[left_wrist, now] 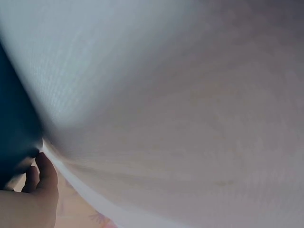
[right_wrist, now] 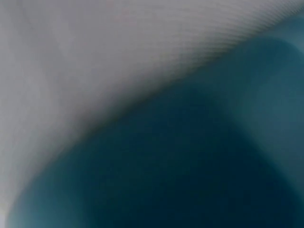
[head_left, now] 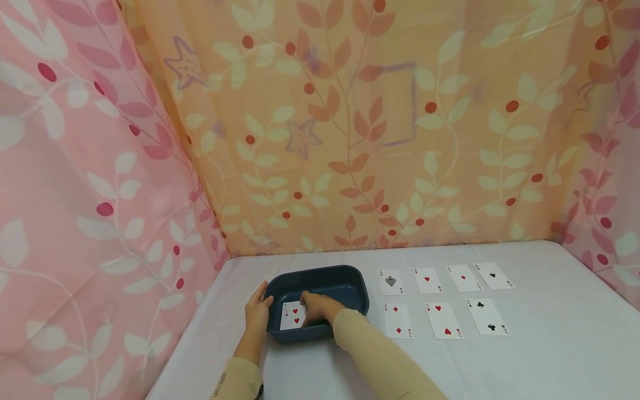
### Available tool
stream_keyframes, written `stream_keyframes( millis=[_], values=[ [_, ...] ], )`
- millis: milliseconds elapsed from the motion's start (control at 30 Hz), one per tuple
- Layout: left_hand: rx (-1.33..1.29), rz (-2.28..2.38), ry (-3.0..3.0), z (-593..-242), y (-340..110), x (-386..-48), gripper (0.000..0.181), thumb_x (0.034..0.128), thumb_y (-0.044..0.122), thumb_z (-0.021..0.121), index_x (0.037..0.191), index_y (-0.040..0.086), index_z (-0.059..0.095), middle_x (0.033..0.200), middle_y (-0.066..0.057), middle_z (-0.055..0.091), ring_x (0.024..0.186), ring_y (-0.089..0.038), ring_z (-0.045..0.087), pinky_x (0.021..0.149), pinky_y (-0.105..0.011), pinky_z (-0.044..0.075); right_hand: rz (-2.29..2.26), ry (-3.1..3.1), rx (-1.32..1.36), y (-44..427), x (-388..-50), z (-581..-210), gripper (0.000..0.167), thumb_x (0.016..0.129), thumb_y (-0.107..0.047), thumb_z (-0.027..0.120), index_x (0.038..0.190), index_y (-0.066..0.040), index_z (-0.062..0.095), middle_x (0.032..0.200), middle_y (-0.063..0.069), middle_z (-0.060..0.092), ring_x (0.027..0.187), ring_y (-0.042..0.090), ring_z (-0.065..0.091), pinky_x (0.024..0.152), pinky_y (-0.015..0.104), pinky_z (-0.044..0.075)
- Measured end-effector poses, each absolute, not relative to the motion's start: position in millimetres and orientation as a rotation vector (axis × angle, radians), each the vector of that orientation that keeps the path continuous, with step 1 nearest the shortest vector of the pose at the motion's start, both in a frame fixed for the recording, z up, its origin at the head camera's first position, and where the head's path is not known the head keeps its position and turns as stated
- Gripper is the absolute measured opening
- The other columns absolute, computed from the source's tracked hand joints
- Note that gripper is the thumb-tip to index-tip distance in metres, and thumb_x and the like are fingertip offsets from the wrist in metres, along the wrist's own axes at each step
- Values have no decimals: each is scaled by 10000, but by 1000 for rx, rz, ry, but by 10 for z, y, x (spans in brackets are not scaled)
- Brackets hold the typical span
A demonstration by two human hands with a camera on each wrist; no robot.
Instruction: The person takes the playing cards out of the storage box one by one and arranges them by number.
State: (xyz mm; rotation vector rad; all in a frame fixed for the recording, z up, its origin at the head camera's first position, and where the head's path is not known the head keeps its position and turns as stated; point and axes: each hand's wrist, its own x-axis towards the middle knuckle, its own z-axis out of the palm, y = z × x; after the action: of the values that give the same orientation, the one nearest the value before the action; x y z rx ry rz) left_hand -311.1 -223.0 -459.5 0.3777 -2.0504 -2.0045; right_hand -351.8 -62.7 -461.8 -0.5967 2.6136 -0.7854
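Note:
A dark blue rectangular tub [head_left: 317, 274] sits on the white-covered table. My left hand [head_left: 257, 316] grips its left side, thumb over the rim; in the left wrist view part of that hand [left_wrist: 40, 194] shows against the tub wall [left_wrist: 16, 118]. Inside the tub, my right hand [head_left: 320, 309] reaches down with bent fingers at the right edge of a playing card [head_left: 290, 318] with red hearts. The hand covers part of this card, and its contact with the fingertips is hard to make out. The right wrist view shows only the blurred tub [right_wrist: 166, 156] and cloth.
Right of the tub, playing cards lie face up in two rows. Behind are the aces of spades [head_left: 391, 282], hearts [head_left: 428, 280], diamonds [head_left: 464, 278] and clubs [head_left: 494, 276]. Nearer are the twos of diamonds [head_left: 398, 320], hearts [head_left: 444, 321] and clubs [head_left: 487, 317]. Patterned curtains [head_left: 350, 139] surround the table.

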Motion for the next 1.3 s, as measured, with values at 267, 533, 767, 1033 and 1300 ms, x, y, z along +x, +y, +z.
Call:
stream_keyframes(
  millis=[267,533,767,1033,1300],
  values=[
    [379,-2003,-2071,-4566,-2186,-3109,495,992,-19,427,1477,-34,336,1515,-215,308,1428,-348,243,1159,-469,189,-854,2660,-660,-631,-3706,-4879,678,652,-233,914,1096,-83,424,878,88,581,747,219,543,733,353,478],
    [402,-2019,-2076,-4593,-2178,-3117,498,996,-17,429,1483,-24,329,1521,-203,302,1433,-338,234,1159,-463,189,-1254,2564,-686,-500,-3479,-4606,430,707,9,833,950,-65,485,754,37,523,672,158,495,610,268,423],
    [393,-1980,-2081,-4611,-2202,-3144,496,984,-33,439,1473,-24,354,1509,-205,323,1431,-342,238,1161,-469,187,-1687,2320,-542,-299,-3411,-4441,339,782,107,732,1050,26,540,718,49,505,545,142,521,490,246,502],
    [383,-1999,-2093,-4611,-2236,-3110,500,995,-23,420,1486,-20,326,1522,-221,287,1434,-354,222,1162,-470,174,-1823,2243,-427,93,-3351,-4244,415,808,59,728,1179,99,546,749,74,589,583,149,600,548,309,569],
    [368,-1989,-2104,-4595,-2246,-3089,506,996,-24,422,1488,-30,306,1527,-218,272,1435,-358,209,1164,-471,161,-1731,2285,-310,549,-3223,-4091,495,833,29,719,1295,69,548,778,79,618,604,166,625,614,315,586]
  ],
)
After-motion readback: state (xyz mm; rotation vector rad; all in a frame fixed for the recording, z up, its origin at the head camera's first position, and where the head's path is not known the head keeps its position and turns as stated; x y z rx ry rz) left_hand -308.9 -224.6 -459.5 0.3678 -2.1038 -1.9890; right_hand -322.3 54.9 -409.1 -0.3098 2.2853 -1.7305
